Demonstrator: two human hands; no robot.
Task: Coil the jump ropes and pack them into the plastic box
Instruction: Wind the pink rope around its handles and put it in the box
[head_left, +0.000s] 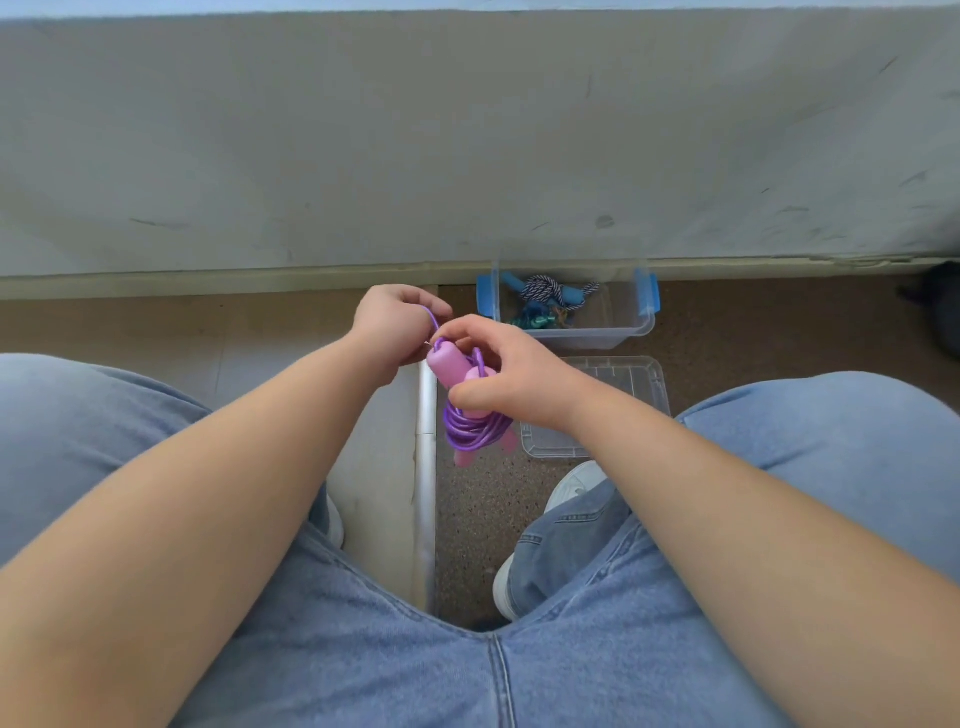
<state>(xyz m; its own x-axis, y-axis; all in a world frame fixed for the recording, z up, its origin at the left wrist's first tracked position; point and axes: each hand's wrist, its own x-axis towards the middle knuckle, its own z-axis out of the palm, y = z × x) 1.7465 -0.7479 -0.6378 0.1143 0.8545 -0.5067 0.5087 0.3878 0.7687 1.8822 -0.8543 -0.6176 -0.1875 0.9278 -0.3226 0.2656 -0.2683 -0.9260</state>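
Purple jump rope (470, 426) held in the air between the knees, short of the plastic box (628, 327): right hand (506, 371) curled round the coil and pink handles (447, 364), left hand (395, 325) pinching a loose loop at the top. Judged light; cord limp and springy, handles rigid, so best gripped at the handles. Long axis follows the handles, upper end toward the left hand, loops hanging below.

The right hand (514, 371) hides part of the pink handles (445, 364); a dark shape (943, 312) far right is cut off.
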